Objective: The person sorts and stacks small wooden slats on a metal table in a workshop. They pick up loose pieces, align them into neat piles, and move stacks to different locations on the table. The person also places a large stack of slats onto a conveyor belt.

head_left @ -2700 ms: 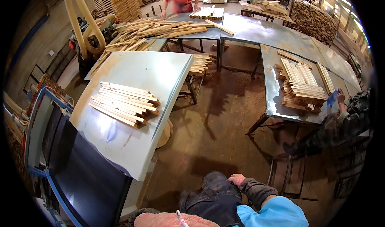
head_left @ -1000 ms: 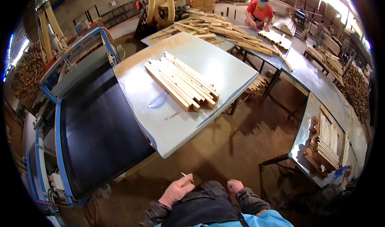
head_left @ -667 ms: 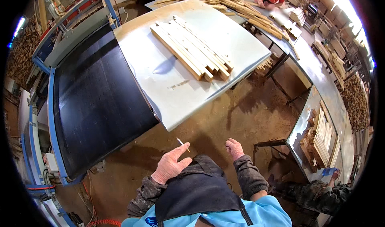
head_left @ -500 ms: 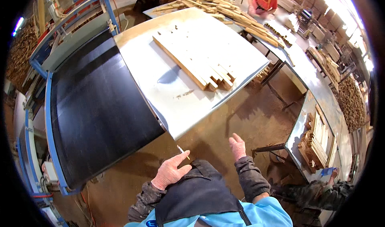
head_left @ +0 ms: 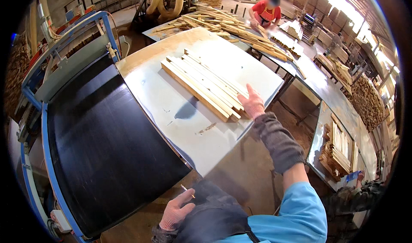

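In my gloved left hand [head_left: 177, 211], low over the dark apron, a thin white stick that looks like a cigarette [head_left: 184, 187] is pinched between the fingers. My right hand [head_left: 254, 104], gloved too, reaches forward with thumb and fingers apart. It is at the near right end of a row of pale wooden strips [head_left: 199, 86]. Whether it touches them I cannot tell. The strips lie side by side, their ends uneven, on a light grey tabletop [head_left: 152, 108].
A wide black conveyor belt [head_left: 107, 148] in a blue frame adjoins the tabletop on the left. Loose wooden sticks [head_left: 231, 28] are heaped beyond, near a person in red [head_left: 267, 13]. On the right, a side table [head_left: 315, 144] bears stacked strips [head_left: 339, 153], with another person's hand [head_left: 360, 178] close by.
My right hand has moved forward from beside my body to the end of the wooden strips. My left hand has come slightly lower, still holding the white stick. The view has shifted.
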The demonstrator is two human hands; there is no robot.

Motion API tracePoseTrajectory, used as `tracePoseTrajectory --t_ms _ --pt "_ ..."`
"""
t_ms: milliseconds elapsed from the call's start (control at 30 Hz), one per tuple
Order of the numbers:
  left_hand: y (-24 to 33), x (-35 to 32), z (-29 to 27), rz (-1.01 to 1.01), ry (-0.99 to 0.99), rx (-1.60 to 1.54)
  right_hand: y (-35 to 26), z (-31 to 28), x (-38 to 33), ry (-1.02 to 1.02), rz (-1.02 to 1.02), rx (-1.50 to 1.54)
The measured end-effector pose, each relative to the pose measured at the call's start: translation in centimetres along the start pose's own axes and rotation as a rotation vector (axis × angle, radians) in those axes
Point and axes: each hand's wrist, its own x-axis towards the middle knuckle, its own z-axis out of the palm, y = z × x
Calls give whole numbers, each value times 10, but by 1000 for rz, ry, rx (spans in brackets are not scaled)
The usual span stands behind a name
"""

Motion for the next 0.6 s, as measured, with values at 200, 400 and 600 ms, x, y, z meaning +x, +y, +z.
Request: tracePoseTrajectory --t_ms 200,400,600 --pt "-11 9 -5 4 198 -136 -41 64 100 -91 71 -194" --pt "5 19 4 -56 233 -378 -24 109 172 -390 -48 -298" --pt "1 38 11 15 261 -445 -71 90 164 -332 216 -116"
